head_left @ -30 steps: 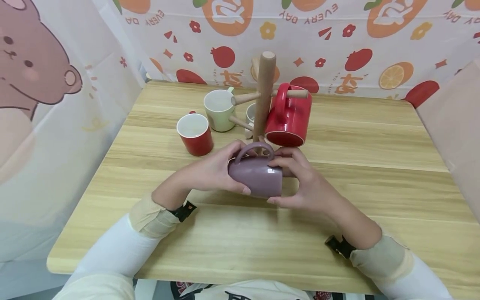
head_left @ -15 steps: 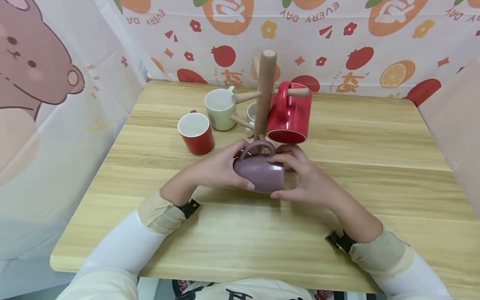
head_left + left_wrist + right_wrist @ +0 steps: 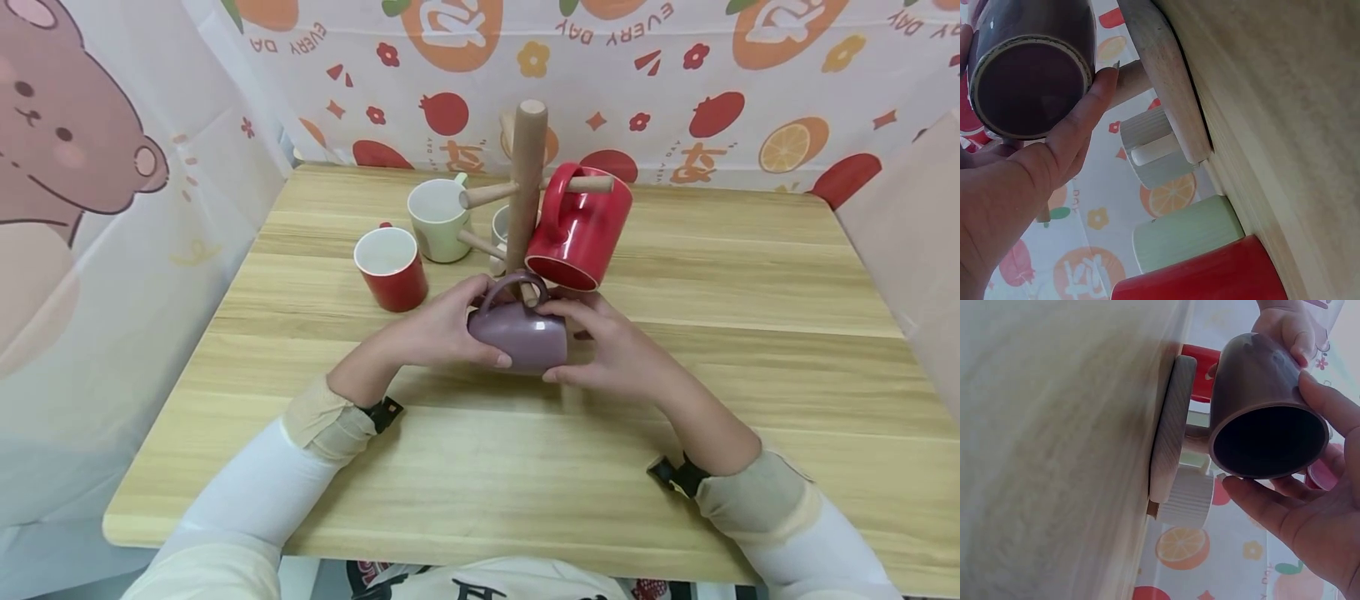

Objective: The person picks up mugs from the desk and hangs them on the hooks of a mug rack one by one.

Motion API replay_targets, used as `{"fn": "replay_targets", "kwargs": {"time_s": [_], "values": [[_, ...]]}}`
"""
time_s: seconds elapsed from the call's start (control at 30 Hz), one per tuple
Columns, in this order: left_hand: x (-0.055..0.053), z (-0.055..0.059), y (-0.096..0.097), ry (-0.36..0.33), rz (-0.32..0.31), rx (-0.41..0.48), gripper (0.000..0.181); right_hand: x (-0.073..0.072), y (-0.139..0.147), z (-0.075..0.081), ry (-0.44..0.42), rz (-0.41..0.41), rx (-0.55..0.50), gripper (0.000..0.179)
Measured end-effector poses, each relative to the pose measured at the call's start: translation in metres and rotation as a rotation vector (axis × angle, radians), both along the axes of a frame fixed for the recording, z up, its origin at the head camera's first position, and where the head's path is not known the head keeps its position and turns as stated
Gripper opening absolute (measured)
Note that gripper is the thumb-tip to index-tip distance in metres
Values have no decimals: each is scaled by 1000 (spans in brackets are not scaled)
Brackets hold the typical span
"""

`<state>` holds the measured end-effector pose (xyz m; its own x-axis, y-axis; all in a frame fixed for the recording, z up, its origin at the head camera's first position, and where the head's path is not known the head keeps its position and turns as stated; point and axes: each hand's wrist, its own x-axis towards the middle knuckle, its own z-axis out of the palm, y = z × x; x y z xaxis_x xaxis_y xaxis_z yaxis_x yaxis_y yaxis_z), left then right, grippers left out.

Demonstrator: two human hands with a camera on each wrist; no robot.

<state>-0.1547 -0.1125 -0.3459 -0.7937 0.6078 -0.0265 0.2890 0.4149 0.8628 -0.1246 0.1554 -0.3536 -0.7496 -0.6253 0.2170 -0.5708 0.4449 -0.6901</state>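
Note:
A purple mug [image 3: 521, 340] lies on its side in the air just in front of the wooden mug tree [image 3: 528, 154], handle upward. My left hand [image 3: 444, 329] grips its base end, thumb along the near side. Around the rim end, my right hand [image 3: 618, 346] holds it between thumb and fingers. The tip of a low front peg [image 3: 530, 295] shows within the handle's loop. In the right wrist view the mug's dark open mouth [image 3: 1271, 442] faces the camera. A red mug [image 3: 587, 229] hangs tilted by its handle from the upper right peg, just above my right hand.
Left of the tree stand a red mug with white inside [image 3: 392, 271] and a pale green mug [image 3: 437, 221]. A ribbed white cup [image 3: 1186, 499] stands behind the tree, partly hidden. A printed curtain [image 3: 450, 83] backs the wooden table [image 3: 450, 475].
Both hands have moved the purple mug slightly away from the body, toward the tree, and the peg tip now shows inside its handle. The hanging red mug has swung into a tilt.

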Motion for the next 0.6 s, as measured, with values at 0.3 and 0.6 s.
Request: {"fn": "replay_targets", "kwargs": {"time_s": [0.3, 0.6], "values": [[-3, -3, 0, -4, 29, 2, 69, -4, 0, -3, 14, -8, 30, 72], [-4, -5, 2, 27, 37, 15, 67, -7, 2, -4, 5, -11, 57, 72]]}}
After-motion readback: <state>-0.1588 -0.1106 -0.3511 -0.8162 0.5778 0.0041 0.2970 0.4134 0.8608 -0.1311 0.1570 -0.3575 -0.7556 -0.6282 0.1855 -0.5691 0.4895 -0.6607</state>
